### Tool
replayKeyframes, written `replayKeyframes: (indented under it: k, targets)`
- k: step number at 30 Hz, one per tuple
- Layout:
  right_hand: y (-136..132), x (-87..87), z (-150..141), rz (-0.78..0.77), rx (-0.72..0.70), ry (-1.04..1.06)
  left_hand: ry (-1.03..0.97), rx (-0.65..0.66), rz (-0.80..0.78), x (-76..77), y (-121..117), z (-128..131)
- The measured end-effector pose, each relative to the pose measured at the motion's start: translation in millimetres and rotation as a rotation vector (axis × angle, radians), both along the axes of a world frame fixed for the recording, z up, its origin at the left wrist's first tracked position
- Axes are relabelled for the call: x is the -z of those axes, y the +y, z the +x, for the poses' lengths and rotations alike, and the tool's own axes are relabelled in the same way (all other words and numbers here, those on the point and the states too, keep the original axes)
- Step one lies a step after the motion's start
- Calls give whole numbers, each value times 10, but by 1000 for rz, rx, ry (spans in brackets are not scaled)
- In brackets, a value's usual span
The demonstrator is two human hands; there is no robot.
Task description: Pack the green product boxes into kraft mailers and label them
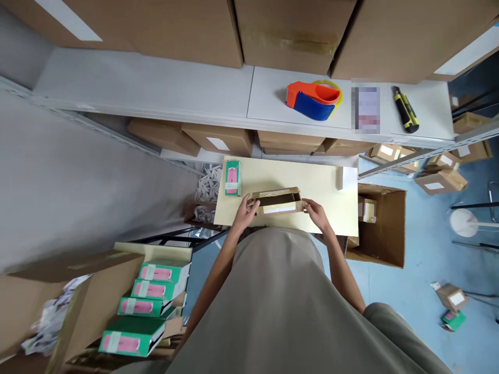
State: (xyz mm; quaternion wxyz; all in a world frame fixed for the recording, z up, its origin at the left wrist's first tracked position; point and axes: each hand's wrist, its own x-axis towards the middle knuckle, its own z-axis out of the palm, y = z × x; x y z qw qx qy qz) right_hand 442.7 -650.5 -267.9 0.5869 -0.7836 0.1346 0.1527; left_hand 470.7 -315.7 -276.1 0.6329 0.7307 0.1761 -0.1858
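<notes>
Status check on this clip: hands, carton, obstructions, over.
Left hand at carton's left end, right hand at its right. Carton open on top, dark inside. Green box to the left, apart, not blocking.

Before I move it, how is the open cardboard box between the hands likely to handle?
The cardboard box should slide rather than roll, given its flat sides. It's probably unlikely to tip, being long and low. Its walls may flex if squeezed, since the top is open. The dark interior hides any contents, so weight is uncertain.
</notes>
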Motion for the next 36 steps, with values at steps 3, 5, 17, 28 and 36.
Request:
replayKeyframes:
  k: [3,5,17,28,36]
  targets:
    - [6,-11,97,20,-14,-5,-120,67,4,-115,3,-84]
    - [14,-34,135,41,-10,-8,-230,146,22,-186,1,-100]
    - [127,-128,210,-23,3,-17,-419,133,420,-240,-131,22]
    - [141,-92,380,-300,-149,-47,-404,145,502,-170,-130,236]
    - [8,-1352,1484,-659,-21,-721,-743,173,481,-874,-452,1123]
